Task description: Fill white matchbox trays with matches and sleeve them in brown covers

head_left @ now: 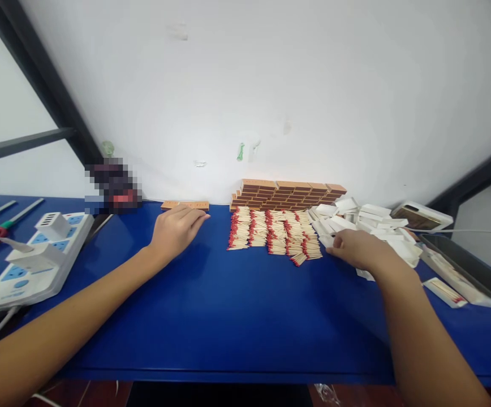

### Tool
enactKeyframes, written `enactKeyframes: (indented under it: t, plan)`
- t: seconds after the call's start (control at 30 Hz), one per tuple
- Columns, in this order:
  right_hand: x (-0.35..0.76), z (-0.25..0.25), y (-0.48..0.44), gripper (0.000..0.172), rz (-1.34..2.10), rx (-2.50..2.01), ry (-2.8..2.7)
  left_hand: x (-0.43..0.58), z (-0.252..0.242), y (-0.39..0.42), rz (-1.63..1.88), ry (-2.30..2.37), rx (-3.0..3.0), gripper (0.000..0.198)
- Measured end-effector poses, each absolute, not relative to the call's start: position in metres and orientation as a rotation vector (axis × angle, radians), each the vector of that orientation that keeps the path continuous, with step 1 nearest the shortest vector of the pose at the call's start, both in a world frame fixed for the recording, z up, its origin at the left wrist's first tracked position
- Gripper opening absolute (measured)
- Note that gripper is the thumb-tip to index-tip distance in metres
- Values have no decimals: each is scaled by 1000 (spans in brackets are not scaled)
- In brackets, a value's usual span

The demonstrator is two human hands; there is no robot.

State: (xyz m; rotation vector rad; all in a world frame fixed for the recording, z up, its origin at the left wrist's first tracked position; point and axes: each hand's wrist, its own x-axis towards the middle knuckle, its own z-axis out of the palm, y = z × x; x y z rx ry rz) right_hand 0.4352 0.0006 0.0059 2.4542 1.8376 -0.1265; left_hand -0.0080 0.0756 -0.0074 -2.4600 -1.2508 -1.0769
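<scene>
My left hand (176, 229) lies palm down on the blue table (211, 305), fingers stretched toward a short row of brown matchbox sleeves (185, 205) by the wall. My right hand (358, 249) rests at the edge of a heap of white inner trays (366, 220), fingers curled down onto them; what they grip is hidden. Between the hands lie several bundles of red-tipped matches (273, 232). Behind the matches stands a stacked wall of brown matchbox sleeves (285, 195).
A white power strip (33, 257) with plugs and cables sits at the left. Pens lie at the far left. A phone (421, 216) and a dark tray (468, 265) sit at the right, with a filled white match tray (444, 291) near them. A white wall rises behind.
</scene>
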Motion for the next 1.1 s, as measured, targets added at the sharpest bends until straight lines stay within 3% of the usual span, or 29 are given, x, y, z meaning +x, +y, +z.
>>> enactKeyframes:
  t: [0.27,0.4,0.53,0.63,0.77,0.83,0.97,1.1]
  plan:
    - [415,36,-15,11,-35,2440,1929,-19,-14,70,-1044,-999,-2632,20]
    - [378,55,-32,17,-20,2303,2304,-12,-10,57,-1044,-898,-2686,21]
    - [309,47,-41,15,-404,1733,2847,1,-7,35,-1010,-699,-2774,32]
    - [269,27,-42,13,-457,1352,3007,9,-9,22,-896,-567,-2883,46]
    - [265,7,-40,5,-490,1235,3074,12,-13,18,-744,-564,-2970,56]
    - [278,5,-38,9,-491,1306,3134,12,-14,18,-679,-609,-3035,56]
    - [310,13,-32,17,-19,1555,3337,11,-15,15,-711,-730,-3122,45]
    - [328,23,-22,21,346,1708,3352,11,-18,15,-780,-754,-3185,21]
